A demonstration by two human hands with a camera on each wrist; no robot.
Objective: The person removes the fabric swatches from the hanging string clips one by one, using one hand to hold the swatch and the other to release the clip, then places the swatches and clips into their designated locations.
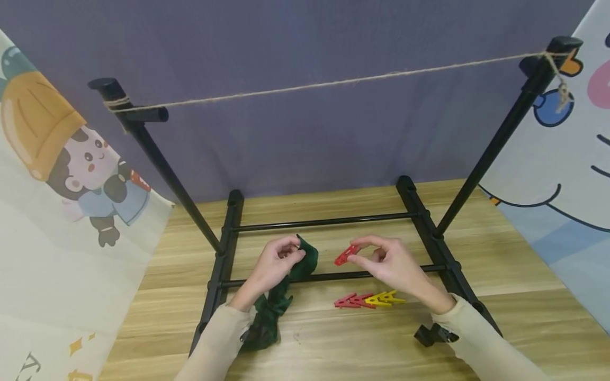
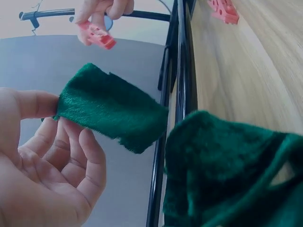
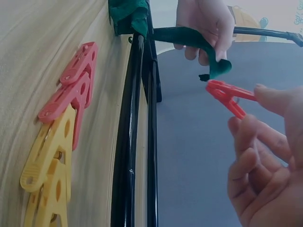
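Observation:
My left hand (image 1: 278,262) pinches one end of a dark green velvety cloth strip (image 2: 113,109) between thumb and fingers. The rest of the green cloth (image 1: 267,317) hangs down to the table beneath my left forearm. In my right hand (image 1: 388,262) a red clothespin (image 3: 229,96) is held by its handle ends, thumb against fingers, its nose towards the cloth. A small gap separates clothespin and cloth in the head view. Below the right hand, red clothespins (image 1: 352,301) and yellow clothespins (image 1: 383,299) lie in an overlapping row on the table.
A black pipe frame stands on the wooden table (image 1: 324,338), with a left post (image 1: 167,169) and a right post (image 1: 495,137). A twine line (image 1: 329,83) is strung between their tops. Two crossbars (image 1: 324,221) join its base. Printed cloth panels flank it.

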